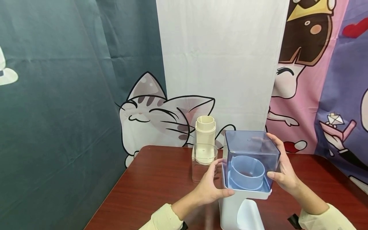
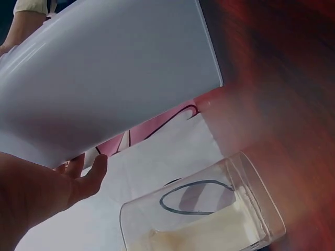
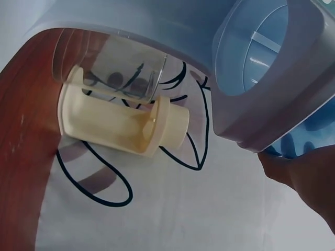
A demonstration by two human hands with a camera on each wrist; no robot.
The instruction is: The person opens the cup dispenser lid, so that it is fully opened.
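A translucent blue square container point(image 1: 250, 142) with a round collar inside sits on the top of a white stand point(image 1: 229, 212). My right hand point(image 1: 284, 171) holds the blue container by its right side, thumb in front and fingers around the back edge. With my left hand point(image 1: 205, 188) I grip the white stand's upper left corner, thumb along the front rim. In the left wrist view, the stand's white side point(image 2: 120, 68) fills the top, with the left hand point(image 2: 52, 191) under its edge. The right wrist view shows the right hand point(image 3: 314, 178) beside the blue part.
Behind my left hand, a cream-coloured stand point(image 1: 205, 135) with a round top stands on the dark red table point(image 1: 143, 185). In front of it is a clear box point(image 1: 198, 172). A cartoon-printed cloth point(image 1: 224, 57) hangs behind the table.
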